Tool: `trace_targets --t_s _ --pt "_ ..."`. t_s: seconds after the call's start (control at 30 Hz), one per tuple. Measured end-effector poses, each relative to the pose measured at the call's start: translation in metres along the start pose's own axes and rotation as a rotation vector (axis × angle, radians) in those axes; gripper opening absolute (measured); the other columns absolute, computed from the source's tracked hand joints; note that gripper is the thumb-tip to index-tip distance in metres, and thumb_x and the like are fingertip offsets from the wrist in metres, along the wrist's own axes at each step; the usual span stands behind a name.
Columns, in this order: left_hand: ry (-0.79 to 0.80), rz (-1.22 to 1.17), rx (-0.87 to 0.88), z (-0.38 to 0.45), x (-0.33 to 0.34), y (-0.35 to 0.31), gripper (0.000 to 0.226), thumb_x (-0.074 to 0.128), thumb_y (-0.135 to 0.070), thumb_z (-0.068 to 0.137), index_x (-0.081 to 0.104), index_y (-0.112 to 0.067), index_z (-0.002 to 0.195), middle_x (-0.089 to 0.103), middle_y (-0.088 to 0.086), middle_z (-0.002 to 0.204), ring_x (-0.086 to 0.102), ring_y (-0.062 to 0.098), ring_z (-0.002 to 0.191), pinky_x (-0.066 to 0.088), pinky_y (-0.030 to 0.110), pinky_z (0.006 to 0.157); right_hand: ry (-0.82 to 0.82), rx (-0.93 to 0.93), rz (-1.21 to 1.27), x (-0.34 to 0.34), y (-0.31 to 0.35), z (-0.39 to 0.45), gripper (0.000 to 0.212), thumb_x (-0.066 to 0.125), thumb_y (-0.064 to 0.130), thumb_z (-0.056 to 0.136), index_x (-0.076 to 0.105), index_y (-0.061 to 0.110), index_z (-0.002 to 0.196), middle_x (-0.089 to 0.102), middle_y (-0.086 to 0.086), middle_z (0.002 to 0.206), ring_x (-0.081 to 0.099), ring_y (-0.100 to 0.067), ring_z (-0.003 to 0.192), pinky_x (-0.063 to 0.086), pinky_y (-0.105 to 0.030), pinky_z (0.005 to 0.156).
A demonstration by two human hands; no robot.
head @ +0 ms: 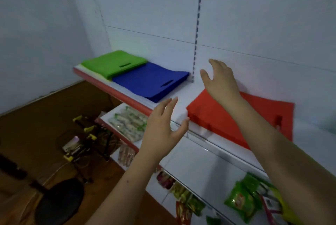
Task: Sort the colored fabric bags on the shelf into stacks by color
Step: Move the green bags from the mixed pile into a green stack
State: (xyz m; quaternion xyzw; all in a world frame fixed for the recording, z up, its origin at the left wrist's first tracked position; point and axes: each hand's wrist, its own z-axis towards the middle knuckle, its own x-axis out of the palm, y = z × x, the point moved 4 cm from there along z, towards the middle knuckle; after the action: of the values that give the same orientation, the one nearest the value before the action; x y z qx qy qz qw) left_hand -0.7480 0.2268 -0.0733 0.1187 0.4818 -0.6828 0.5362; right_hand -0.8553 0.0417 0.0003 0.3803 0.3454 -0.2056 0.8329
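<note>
Far left on the shelf (174, 95) sits the green stack (112, 63), the blue stack (151, 80) just beside it, overlapping its near edge. Now the left hand (163, 130), fingers spread, holding nothing, thumb at the near-left corner of the red stack (218, 117). That stack lies to its right, long axis running left-far to right-near. The right hand (221, 79) hovers over its far edge, open, empty, likely the nearer one to press or square it.
</note>
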Motion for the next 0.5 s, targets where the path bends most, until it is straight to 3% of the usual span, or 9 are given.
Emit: trace_targets --t_s 0.27,0.5 --pt "-0.045 0.071 -0.142 0.041 -0.106 0.180 0.067 0.044 -0.063 0.095 0.032 -0.030 0.152 0.038 -0.007 0.152 0.035 0.010 0.138 0.036 0.038 0.113 0.078 -0.043 0.037 0.129 0.143 0.074 0.060 0.042 0.044 0.102 0.033 0.010 0.151 0.034 -0.010 0.155 0.031 -0.030 0.141 0.028 -0.039 0.113" --pt "-0.069 0.094 -0.212 0.102 -0.130 0.306 0.066 0.045 -0.061 0.095 0.033 -0.029 0.152 0.041 -0.006 0.149 0.036 0.012 0.136 0.038 0.040 0.111 0.119 -0.042 0.027 0.241 0.193 0.155 0.059 0.045 0.042 0.101 0.036 0.009 0.149 0.039 -0.014 0.151 0.035 -0.035 0.136 0.032 -0.043 0.111"
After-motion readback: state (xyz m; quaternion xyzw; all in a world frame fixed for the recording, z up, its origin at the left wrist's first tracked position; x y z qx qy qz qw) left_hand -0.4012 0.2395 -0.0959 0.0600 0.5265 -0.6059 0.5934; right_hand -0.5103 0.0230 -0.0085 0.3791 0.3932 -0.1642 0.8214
